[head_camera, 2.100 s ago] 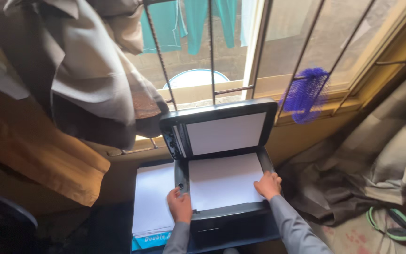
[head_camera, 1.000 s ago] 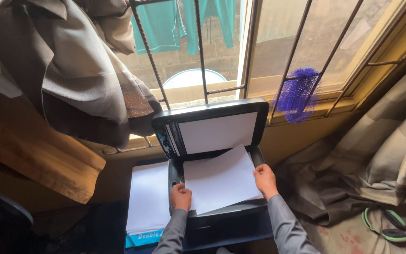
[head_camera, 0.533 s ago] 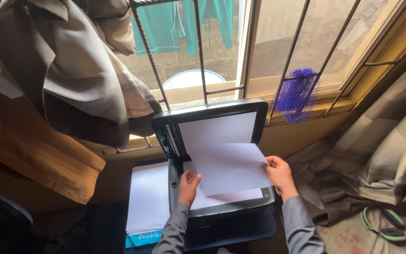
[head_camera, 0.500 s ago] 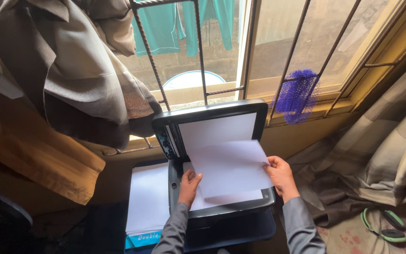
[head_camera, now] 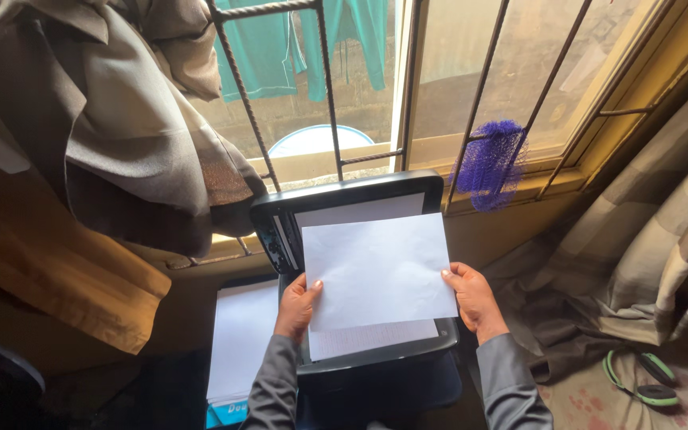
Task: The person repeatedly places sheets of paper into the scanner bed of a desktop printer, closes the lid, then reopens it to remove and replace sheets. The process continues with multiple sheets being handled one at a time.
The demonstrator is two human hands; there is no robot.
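Above the open scanner [head_camera: 360, 350], the left hand [head_camera: 296, 306] and right hand [head_camera: 475, 301] each pinch a side edge of a blank white sheet [head_camera: 376, 271], holding it lifted and tilted over a second sheet [head_camera: 372, 338] lying on the glass. Keeping both grips light and level should stop the paper creasing or sagging. Behind stands the raised lid [head_camera: 344, 209]. A paper stack [head_camera: 240, 342] lies just left. Farther off hang a grey curtain [head_camera: 113, 135], window bars [head_camera: 328, 87] and a purple mesh [head_camera: 491, 163]; green sandals [head_camera: 643, 382] lie right.
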